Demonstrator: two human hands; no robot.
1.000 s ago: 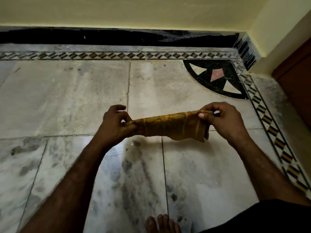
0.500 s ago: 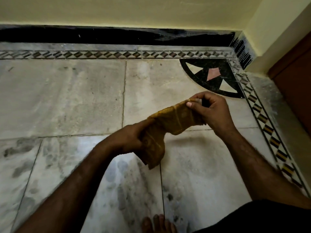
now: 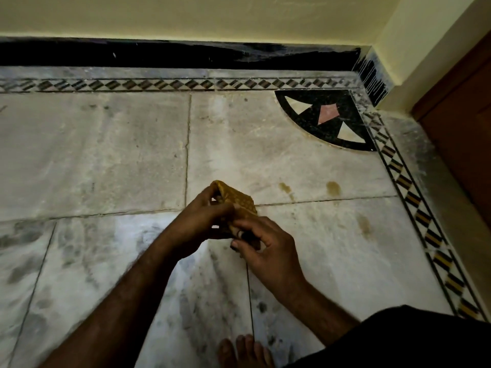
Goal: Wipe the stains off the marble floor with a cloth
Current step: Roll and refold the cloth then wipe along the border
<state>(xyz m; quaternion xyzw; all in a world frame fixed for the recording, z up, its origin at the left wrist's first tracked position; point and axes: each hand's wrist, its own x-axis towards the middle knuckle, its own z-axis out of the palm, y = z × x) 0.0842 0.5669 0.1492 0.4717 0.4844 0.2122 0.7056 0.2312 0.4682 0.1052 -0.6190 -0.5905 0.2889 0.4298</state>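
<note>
The room is dim, with a warm yellowish cast. The brightest patch is a pale sheen on the marble floor (image 3: 138, 235) just left of the hands (image 3: 233, 227), which read as dark shapes with little detail and soft, slightly blurred edges. The black skirting (image 3: 159, 55) behind them is almost featureless. Toward the frame edges the straight inlay border (image 3: 414, 197) right of the hands bows with wide-angle distortion, and corners darken.

open marble floor (image 3: 119, 155) ahead and left, wall skirting (image 3: 159, 55) beyond, wooden door (image 3: 465, 123) at right
</note>
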